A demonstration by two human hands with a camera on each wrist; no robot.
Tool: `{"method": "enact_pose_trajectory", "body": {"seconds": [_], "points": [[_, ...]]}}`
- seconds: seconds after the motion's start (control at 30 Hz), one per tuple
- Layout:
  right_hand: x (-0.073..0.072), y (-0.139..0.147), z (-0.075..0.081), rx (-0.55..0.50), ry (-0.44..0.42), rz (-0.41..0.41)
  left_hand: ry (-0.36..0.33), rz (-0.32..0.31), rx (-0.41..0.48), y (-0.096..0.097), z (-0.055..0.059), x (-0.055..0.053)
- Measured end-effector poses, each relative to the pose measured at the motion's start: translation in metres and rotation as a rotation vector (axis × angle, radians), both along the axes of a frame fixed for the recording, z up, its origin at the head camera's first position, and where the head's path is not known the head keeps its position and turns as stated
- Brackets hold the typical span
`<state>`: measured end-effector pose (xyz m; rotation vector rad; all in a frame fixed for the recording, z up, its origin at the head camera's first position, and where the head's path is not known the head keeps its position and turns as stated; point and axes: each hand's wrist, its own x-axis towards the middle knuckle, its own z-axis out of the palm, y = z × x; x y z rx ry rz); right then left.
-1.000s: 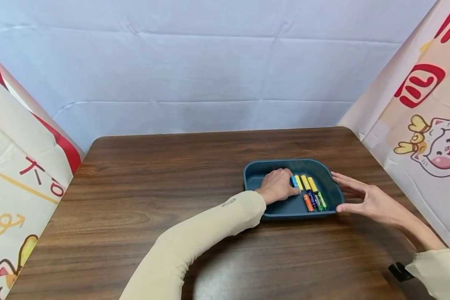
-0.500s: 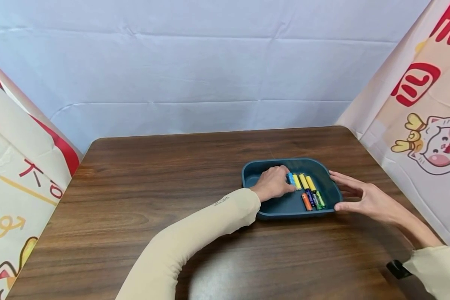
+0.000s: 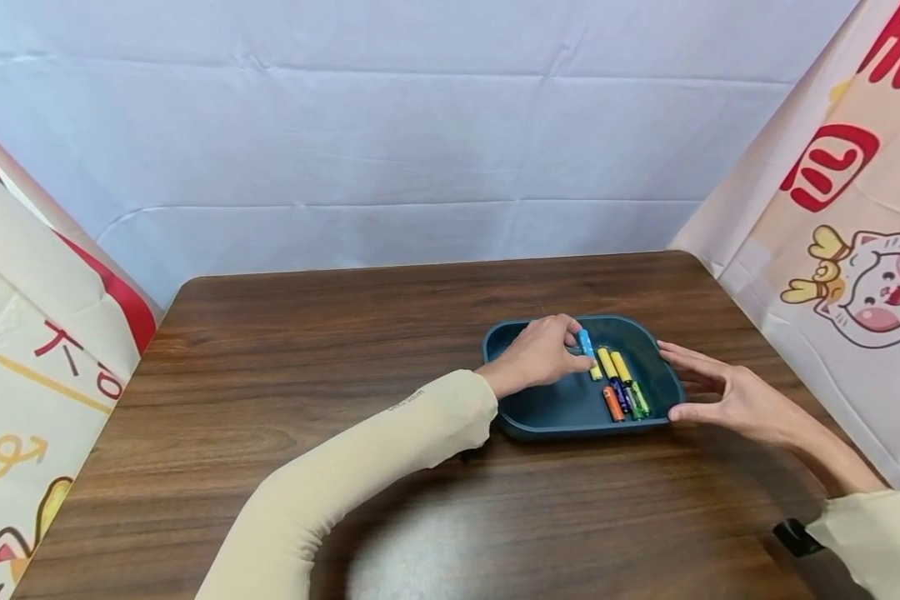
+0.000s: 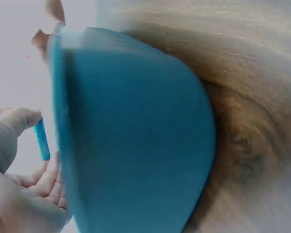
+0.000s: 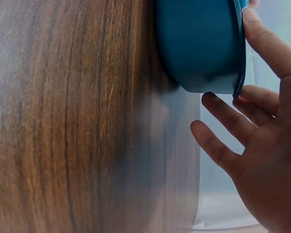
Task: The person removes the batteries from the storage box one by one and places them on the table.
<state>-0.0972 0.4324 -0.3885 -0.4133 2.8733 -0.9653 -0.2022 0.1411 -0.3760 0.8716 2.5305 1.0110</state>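
In the head view my left hand [image 3: 537, 354] pinches a blue battery [image 3: 586, 343] between thumb and fingertips, over the dark teal tray [image 3: 555, 431]. The left wrist view shows that battery [image 4: 41, 139] held lengthwise, beyond the tray's rim. Inside the tray, several more batteries lie grouped toward the right: yellow ones [image 3: 620, 367], an orange one [image 3: 612, 404], purple ones and a green one [image 3: 640, 400]. One yellow battery is partly behind the blue one. My right hand [image 3: 750, 407] touches the tray's right end with thumb and fingers spread; its thumb [image 5: 264, 39] lies along the rim.
The tray stands on a brown wood-grain table [image 3: 330, 358], right of its middle. A pale cloth [image 3: 420, 142] hangs behind the table's far edge. Printed cloths hang at left [image 3: 45, 333] and right [image 3: 847, 275].
My left hand has risen and drawn slightly left, lifting the blue battery from the row in the tray. My right hand stays at the tray's end.
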Motion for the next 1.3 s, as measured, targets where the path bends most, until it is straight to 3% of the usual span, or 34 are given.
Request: {"method": "enact_pose_trajectory", "body": {"seconds": [0.27, 0.5, 0.63, 0.8, 1.07, 1.3], "points": [[0.000, 0.000, 0.001, 0.004, -0.001, -0.002, -0.005, 0.003, 0.085, -0.041, 0.023, -0.001], [0.000, 0.000, 0.001, 0.004, 0.016, -0.005, -0.004, 0.074, 0.137, -0.100, 0.026, -0.005], [0.000, 0.000, -0.001, 0.001, 0.023, -0.008, 0.004, 0.114, 0.127, -0.128, 0.017, -0.004], [0.000, 0.000, -0.003, -0.004, 0.035, -0.001, 0.004, 0.166, 0.121, -0.156, -0.004, -0.001], [0.001, 0.000, -0.002, 0.013, 0.029, 0.003, -0.015, 0.151, 0.117, -0.177, -0.034, -0.002], [0.001, 0.000, -0.002, 0.010, 0.026, 0.008, -0.017, 0.157, 0.075, -0.189, -0.050, -0.006]]}}
